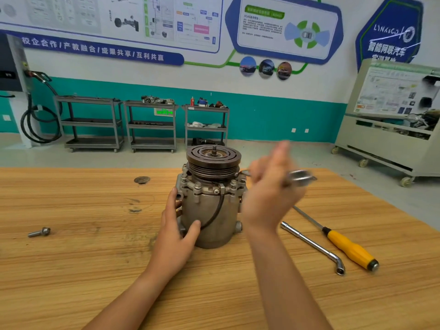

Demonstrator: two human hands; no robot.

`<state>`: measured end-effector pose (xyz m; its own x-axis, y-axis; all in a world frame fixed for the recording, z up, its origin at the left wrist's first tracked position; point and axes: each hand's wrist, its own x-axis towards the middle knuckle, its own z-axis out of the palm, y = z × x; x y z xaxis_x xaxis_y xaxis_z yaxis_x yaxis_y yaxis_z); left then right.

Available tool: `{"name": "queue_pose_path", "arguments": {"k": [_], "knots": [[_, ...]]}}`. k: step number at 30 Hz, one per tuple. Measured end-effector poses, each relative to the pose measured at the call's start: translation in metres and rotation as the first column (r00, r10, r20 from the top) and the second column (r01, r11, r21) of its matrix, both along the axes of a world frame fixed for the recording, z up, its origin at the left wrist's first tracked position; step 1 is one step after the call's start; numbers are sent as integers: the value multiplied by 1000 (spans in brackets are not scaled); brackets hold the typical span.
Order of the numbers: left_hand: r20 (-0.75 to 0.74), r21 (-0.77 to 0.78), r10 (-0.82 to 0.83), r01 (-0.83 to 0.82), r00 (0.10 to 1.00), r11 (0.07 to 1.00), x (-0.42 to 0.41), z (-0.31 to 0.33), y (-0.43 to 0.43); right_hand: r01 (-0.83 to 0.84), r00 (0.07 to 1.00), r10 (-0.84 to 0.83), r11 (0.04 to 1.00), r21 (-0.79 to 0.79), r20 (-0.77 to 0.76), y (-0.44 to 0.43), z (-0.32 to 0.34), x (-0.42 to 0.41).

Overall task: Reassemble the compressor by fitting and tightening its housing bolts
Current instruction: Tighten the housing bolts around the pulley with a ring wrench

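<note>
At far left on the counter (71, 270) we see a loose bolt (39, 232) lying on its side, well apart from everything else. Right of it and farther back lies a small dark disc (142, 180). Beyond the counter, three carts (152, 125) stand on the floor against the wall.

Near the middle, the left grip (176, 232) is laid against the left side of the compressor (209, 210), with fingers running straight up the housing and the thumb resting across the front. We find the compressor upright at the counter's centre, pulley (213, 158) on top, with housing bolts (197, 185) standing in the flange just below the pulley.

Just to the right, the right grip (269, 194) is raised beside the pulley and heavily blurred. A wrench (298, 178) crosses it, one end near the flange and the ring end showing past the fingers. We cannot tell whether the fingers curl round the tool or merely press it.

Farther right, an L-shaped socket wrench (312, 246) and a yellow-handled screwdriver (350, 250) lie near each other on the counter, not touching. At far right a wheeled stand (390, 144) sits on the floor.
</note>
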<state>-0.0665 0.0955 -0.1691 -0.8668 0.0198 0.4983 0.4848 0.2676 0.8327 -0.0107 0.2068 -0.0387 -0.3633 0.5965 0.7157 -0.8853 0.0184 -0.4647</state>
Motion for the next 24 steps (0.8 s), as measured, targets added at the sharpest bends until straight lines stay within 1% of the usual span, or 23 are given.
{"name": "queue_pose_path", "arguments": {"k": [1,2,4,6,9,11,13,16,18,21,24], "knots": [[14,3,-14,14,1000,1000,0,-2,-2,-76,997,74,989,-129,-25,15,11,2],[25,-15,-16,16,1000,1000,1,2,2,-161,986,149,963,-218,-70,31,22,4],[34,-32,12,-11,999,999,2,5,5,-301,953,271,890,-344,-133,63,32,2],[43,-29,-1,2,999,1000,1,6,5,-340,938,335,825,-451,-93,82,34,-6],[23,-16,-3,4,1000,1000,2,4,3,-321,917,399,766,-557,20,98,24,-24],[25,-22,4,-3,1000,1000,1,3,3,-343,895,446,719,-604,23,103,15,-33],[27,-18,9,-9,1000,1000,1,3,2,-384,876,482,689,-615,-6,107,9,-39],[25,-25,7,-6,1000,1000,2,4,3,-406,857,514,704,-583,24,112,9,-47],[25,-30,15,-14,1000,999,2,4,3,-429,829,555,707,-561,65,117,11,-51],[13,-29,18,-17,1000,999,1,4,2,-431,800,591,685,-588,102,122,11,-51],[10,-32,18,-18,1000,999,0,2,3,-370,838,540,662,-652,73,116,-1,-40]]}}
